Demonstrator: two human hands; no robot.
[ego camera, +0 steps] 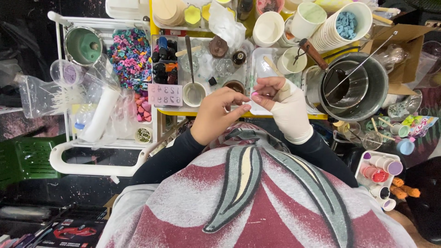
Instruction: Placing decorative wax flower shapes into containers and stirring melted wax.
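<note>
My left hand [216, 115] is bare and reaches across to my right hand [285, 108], which wears a white glove pulled over the palm and wrist with the fingers still showing. The left fingertips pinch the glove's edge near the right hand's fingers. Both hands hover over the front edge of a yellow tray table [202, 111], just in front of a small white cup [194, 93] with a long metal spoon standing in it. Black sleeves cover both forearms.
A large metal pot [356, 82] with a smaller dark pot and a rod inside sits at right. Stacked paper cups [342, 27], small jars, a white rack [69, 156] with colourful beads [131, 57], and lidded cups [381, 170] surround the hands.
</note>
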